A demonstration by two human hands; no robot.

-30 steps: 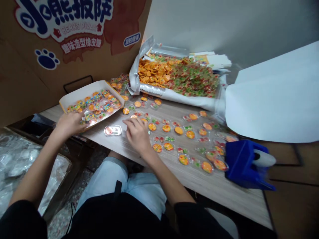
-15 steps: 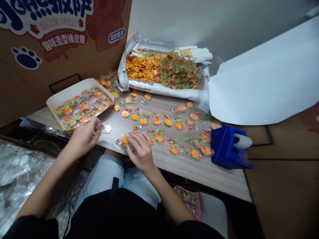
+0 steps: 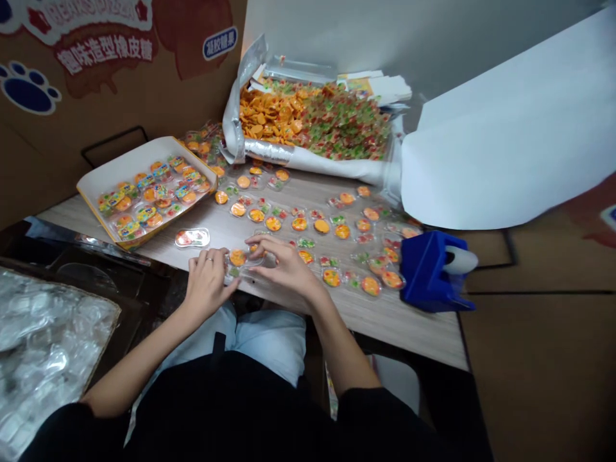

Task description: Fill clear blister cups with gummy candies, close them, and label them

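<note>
Handling pack (image 3: 237, 258): left of frame centre, slightly low; likely light, slippery, easily dented, best pinched by rim.
Left hand (image 3: 208, 280): fingers curled at pack's edge; cannot tell if grasping.
Right hand (image 3: 285, 264): thumb and forefinger parted.
Tray (image 3: 126, 171): left of frame.

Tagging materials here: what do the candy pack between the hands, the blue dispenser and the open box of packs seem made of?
Candy pack: glossy clear plastic, likely; contents show through.
Blue dispenser: probably smooth hard plastic; rigid angular faces.
Open box: apparently matte cardboard; thin walls.
</note>
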